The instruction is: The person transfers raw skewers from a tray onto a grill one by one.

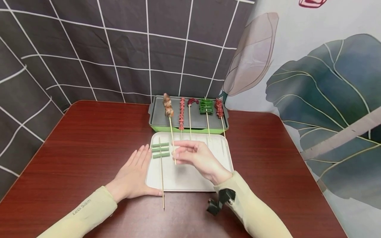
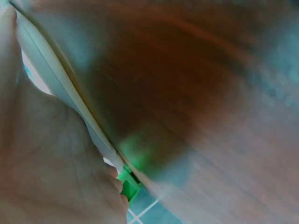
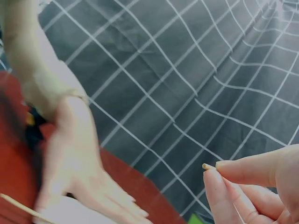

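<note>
My right hand [image 1: 196, 157] pinches the lower stick of a meat skewer [image 1: 168, 106] between thumb and fingertips, above the white tray [image 1: 190, 178]. Its chunks overlap the left end of the grill pan in the head view. In the right wrist view the stick's end [image 3: 209, 166] pokes out past the pinching fingers. My left hand [image 1: 134, 175] lies with straight fingers along the tray's left edge, its thumb at the front edge. Beside it on the tray is a skewer of green bean pieces [image 1: 160, 150], its stick reaching over the front edge near the thumb.
Behind the tray stands a grey grill pan with a green base [image 1: 160, 127]. Across it lie a red-piece skewer [image 1: 182, 114], a dark red curved one [image 1: 192, 101], a green vegetable one [image 1: 206, 106] and a dark meat one [image 1: 219, 109]. A checkered cloth [image 1: 125, 46] hangs behind.
</note>
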